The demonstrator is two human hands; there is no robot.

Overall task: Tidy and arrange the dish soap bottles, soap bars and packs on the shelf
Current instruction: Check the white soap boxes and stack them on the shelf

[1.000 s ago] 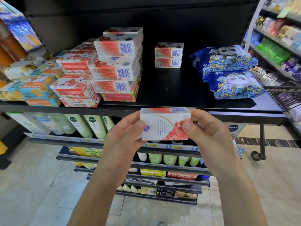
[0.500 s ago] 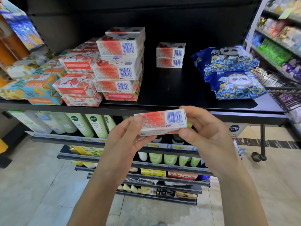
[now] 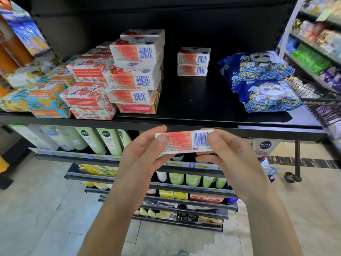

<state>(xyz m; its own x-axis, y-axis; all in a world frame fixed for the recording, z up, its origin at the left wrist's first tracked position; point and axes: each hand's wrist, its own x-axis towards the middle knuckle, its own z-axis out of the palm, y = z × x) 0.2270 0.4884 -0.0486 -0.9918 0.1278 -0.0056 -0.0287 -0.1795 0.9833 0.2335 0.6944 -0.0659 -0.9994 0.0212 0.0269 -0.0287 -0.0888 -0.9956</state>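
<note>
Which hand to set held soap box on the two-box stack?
Right, probably: right hand pinches the soap box at its barcode end, nearer the two-box stack; left hand is farther.

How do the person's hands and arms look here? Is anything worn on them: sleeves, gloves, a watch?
Nothing worn shows. The left hand and the right hand are bare, with no gloves and no rings in view. The left forearm and the right forearm are bare to the picture's bottom edge: no sleeve, watch or bracelet. The thumbnails look short and unpainted.
</note>
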